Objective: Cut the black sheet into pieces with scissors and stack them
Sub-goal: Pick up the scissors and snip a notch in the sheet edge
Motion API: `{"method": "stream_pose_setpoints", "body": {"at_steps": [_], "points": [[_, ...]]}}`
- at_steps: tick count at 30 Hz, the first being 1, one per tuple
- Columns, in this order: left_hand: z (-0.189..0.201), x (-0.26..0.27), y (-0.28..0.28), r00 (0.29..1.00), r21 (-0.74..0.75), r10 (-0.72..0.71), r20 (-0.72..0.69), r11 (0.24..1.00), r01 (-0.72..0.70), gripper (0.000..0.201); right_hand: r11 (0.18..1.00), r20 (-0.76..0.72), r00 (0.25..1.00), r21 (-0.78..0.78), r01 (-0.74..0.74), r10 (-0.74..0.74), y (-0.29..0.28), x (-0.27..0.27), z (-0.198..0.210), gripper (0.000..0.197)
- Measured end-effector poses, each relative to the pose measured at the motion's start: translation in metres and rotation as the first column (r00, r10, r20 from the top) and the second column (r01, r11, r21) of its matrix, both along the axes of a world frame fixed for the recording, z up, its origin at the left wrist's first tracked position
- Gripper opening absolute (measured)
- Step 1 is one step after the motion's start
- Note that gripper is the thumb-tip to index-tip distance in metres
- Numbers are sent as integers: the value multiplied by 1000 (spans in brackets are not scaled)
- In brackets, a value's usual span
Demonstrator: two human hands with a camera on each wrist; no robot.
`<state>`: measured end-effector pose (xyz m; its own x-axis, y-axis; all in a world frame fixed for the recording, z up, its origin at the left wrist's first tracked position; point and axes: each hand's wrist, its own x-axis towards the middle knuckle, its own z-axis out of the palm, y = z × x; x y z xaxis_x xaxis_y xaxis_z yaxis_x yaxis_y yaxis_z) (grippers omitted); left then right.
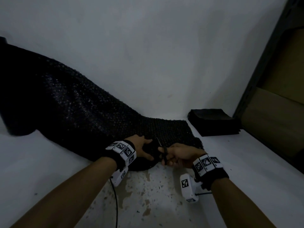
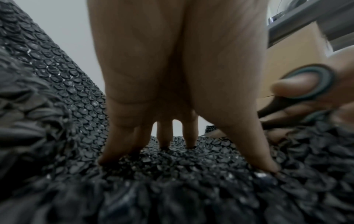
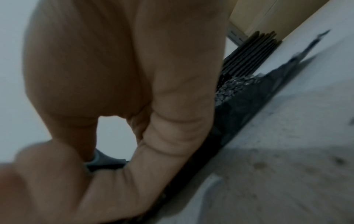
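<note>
Black bubbled plastic, the black sheet (image 1: 69, 102), runs from 9 o'clock to centre in our head view; our left hand (image 1: 142, 148) presses it with spread fingers, our right hand (image 1: 179, 154) grips the scissors (image 1: 162, 153), the stack (image 1: 213, 121) at 3 o'clock

Left wrist: straight fingertips (image 2: 188, 141) touch the sheet

Right wrist: curled fingers (image 3: 168, 136) hold the handle, blurred

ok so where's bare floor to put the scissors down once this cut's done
Bare white floor lies right of the right hand, in front of the stack of cut pieces. Also bare: far left, in front of the black sheet. Crowded between the hands, where the left hand presses the sheet beside the scissors.
</note>
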<state>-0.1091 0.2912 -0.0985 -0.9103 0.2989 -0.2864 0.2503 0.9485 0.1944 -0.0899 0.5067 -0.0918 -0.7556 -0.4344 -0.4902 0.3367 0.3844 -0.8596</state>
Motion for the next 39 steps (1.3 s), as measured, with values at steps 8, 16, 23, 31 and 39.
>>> {"method": "stream_pose_setpoints", "body": {"at_steps": [8,16,23,31,39], "points": [[-1,0,1,999,-42,-34,-22,999,34,89,998,64,996,0,62,-61,-8,-9,-7,44],[2,1,0,998,-69,-60,4,996,60,94,999,28,999,25,26,-26,-11,-26,-10,47],[2,-2,0,998,-74,-67,3,995,67,93,999,-46,999,-49,20,-22,-7,-33,-31,60],[8,-4,-3,998,-75,-53,20,996,54,80,999,-62,997,20,50,-49,-8,-31,-30,53],[17,-25,5,999,-70,-11,-38,997,8,91,999,-19,1000,43,-5,6,-2,-25,-22,43]]}}
